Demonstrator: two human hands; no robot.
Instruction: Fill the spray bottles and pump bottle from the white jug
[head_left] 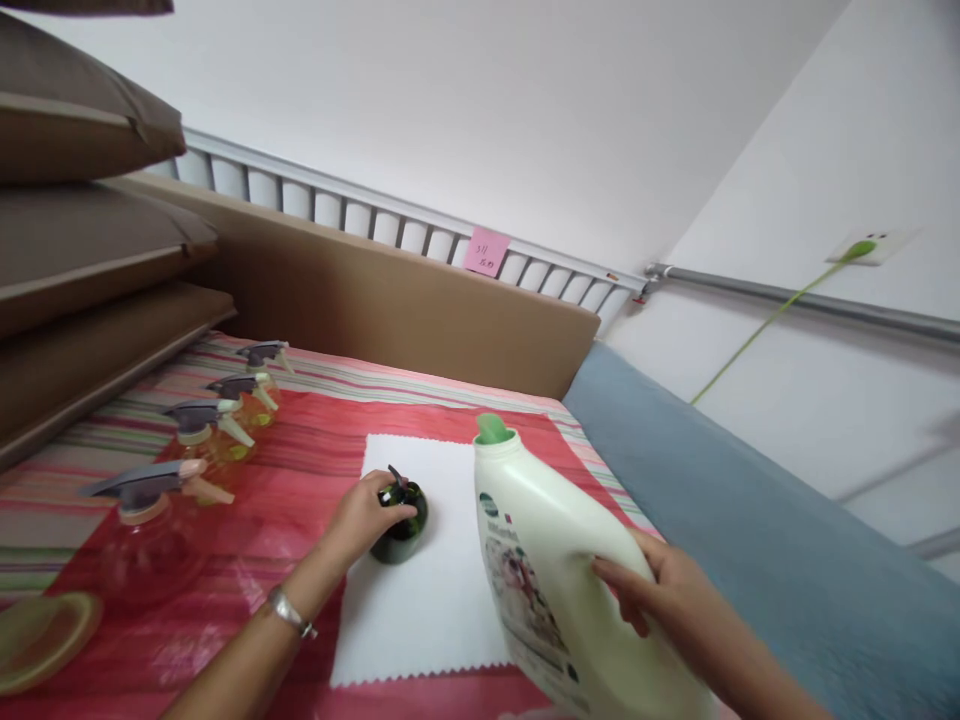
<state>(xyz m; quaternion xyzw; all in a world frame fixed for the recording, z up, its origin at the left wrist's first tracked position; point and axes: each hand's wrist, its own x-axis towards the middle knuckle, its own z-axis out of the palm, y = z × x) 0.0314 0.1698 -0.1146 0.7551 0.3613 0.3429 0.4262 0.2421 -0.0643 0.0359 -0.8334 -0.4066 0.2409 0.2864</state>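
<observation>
My left hand, with a silver bracelet at the wrist, closes its fingers and thumb around the top of a small, round, dark green bottle. That bottle rests on a white cloth with zigzag edges, and a dark piece sticks up from its top. My right hand grips the handle of a large pale green jug, the kind used for detergent. The jug tilts to the left, its mouth uncapped with a green pouring spout showing. Its spout stands to the right of the dark green bottle, apart from it.
Several spray bottles stand in a row at left, beside a yellowish round lid or dish. Red sheeting covers the striped cloth. Stacked brown cushions rise at left, a brown board behind, a blue panel at right.
</observation>
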